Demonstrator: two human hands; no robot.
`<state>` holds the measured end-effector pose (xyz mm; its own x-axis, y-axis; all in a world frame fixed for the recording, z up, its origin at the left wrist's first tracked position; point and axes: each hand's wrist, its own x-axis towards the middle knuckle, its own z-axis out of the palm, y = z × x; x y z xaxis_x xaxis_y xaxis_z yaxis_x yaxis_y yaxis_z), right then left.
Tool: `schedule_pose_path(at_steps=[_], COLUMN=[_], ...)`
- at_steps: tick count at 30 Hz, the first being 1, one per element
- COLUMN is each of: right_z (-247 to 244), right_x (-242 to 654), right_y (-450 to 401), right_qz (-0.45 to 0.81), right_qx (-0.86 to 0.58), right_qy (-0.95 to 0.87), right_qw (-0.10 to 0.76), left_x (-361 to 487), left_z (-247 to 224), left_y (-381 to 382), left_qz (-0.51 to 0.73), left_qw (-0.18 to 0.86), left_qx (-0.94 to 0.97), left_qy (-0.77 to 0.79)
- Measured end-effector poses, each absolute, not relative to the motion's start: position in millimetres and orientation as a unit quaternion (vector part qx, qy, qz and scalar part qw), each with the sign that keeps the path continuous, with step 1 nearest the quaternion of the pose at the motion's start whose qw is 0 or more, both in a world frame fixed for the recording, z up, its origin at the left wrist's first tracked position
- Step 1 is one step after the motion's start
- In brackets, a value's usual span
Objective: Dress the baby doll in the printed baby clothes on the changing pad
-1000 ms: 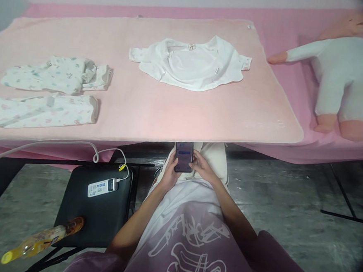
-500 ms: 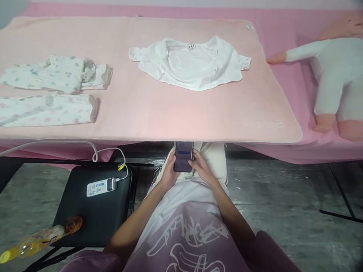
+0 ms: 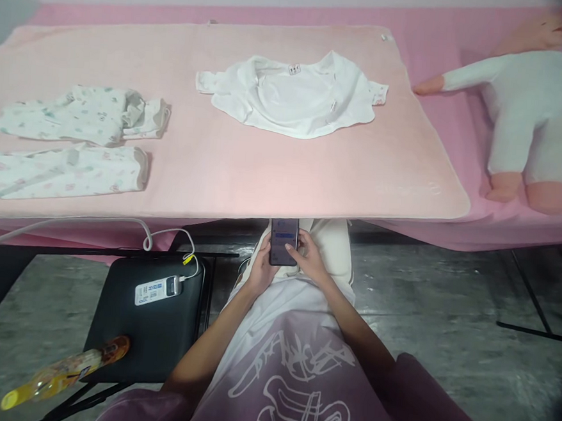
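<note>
A smartphone (image 3: 282,252) with a lit screen lies between my two hands, just below the table's front edge and over my lap. My left hand (image 3: 261,268) is closed around its left side. With its fingers at the right side, my right hand (image 3: 310,256) also holds the phone, and its thumb reaches over the lower screen. On the table, beyond the hands, a white baby shirt (image 3: 292,109) is spread flat with both sleeves out.
Folded printed baby clothes (image 3: 62,173) lie at the left on the pink mat (image 3: 264,177). A doll (image 3: 533,106) in white rests at the right. Beside me, a black stool (image 3: 146,348) bears a cabled white device (image 3: 157,290) and a bottle (image 3: 65,372) with a yellow cap.
My right thumb has moved left and slightly up across the phone's screen. The view has shifted slightly; the clothes and doll lie as before.
</note>
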<state>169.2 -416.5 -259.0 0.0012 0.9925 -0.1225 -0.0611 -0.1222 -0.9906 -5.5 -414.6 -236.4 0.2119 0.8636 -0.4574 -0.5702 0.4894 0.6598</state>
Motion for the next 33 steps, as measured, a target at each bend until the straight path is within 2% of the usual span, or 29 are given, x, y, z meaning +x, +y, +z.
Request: schedule_pose_path(at_steps=[12, 22, 33], right_z=[-258.1, -260.8, -260.7], right_x=[177.4, 185.0, 184.8], right_y=[-423.7, -425.3, -424.7], right_qz=[0.562, 0.609, 0.595], right_qx=[-0.49, -0.468, -0.462], right_qy=[-0.496, -0.451, -0.473], right_qw=[0.445, 0.455, 0.457], left_x=[-3.1, -8.4, -1.4], left_z=[-236.4, -235.0, -243.0], left_y=[-413.8, -419.1, -414.1], left_qz=[0.48, 0.46, 0.487], left_qw=[0.752, 0.762, 0.737], left_qx=[0.187, 0.197, 0.188], left_qy=[0.411, 0.411, 0.43])
